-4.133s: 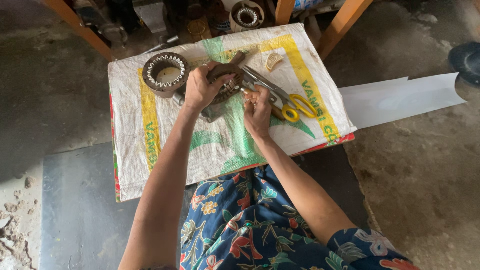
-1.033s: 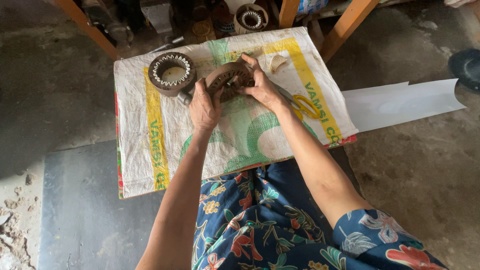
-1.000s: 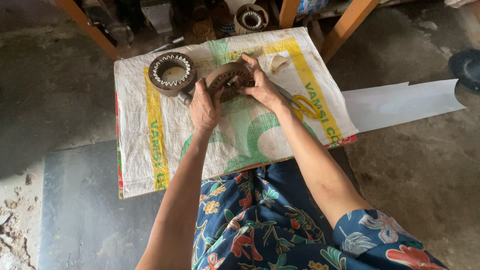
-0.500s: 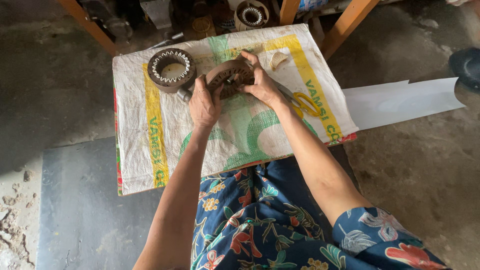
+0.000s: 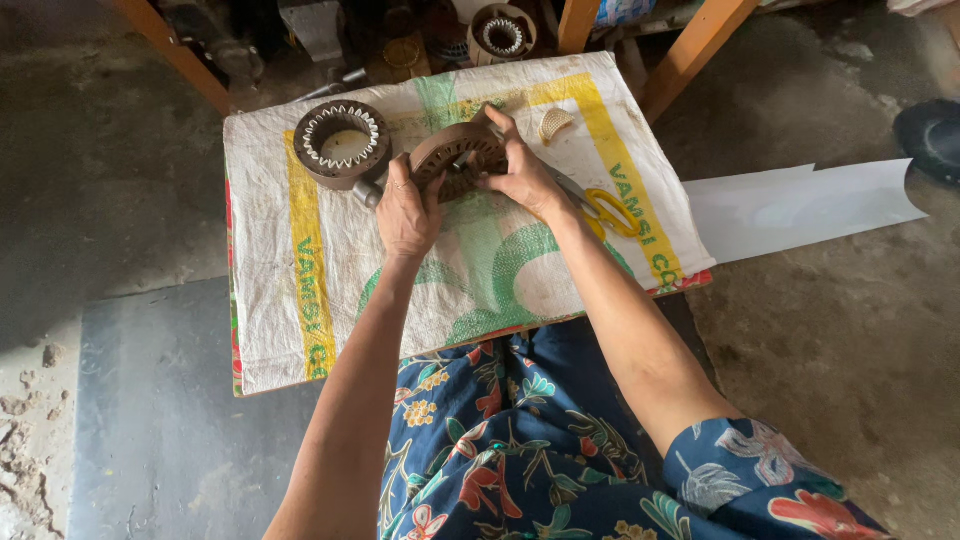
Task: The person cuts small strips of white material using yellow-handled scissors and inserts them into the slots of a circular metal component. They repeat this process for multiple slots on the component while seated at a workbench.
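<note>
Both hands grip a brown ring-shaped metal part with slots around its inside (image 5: 452, 152), held just above a white woven sack with yellow and green print (image 5: 300, 290) that covers a low table. My left hand (image 5: 405, 210) clasps the ring's near left side. My right hand (image 5: 520, 170) wraps its right side, fingers over the far rim. A second, similar ring with white inserts in its slots (image 5: 342, 145) lies on the sack to the left, apart from my hands.
Yellow-handled scissors (image 5: 605, 212) lie on the sack right of my right wrist. A small pale curved piece (image 5: 553, 123) rests near the far edge. A white sheet (image 5: 800, 205) lies on the ground to the right. Wooden legs (image 5: 695, 45) and another ring (image 5: 500, 35) stand beyond the table.
About four seconds ago my hands pressed on a flatter part near the scissors. Since then they have lifted the ring between them; over the last second they barely shifted.
</note>
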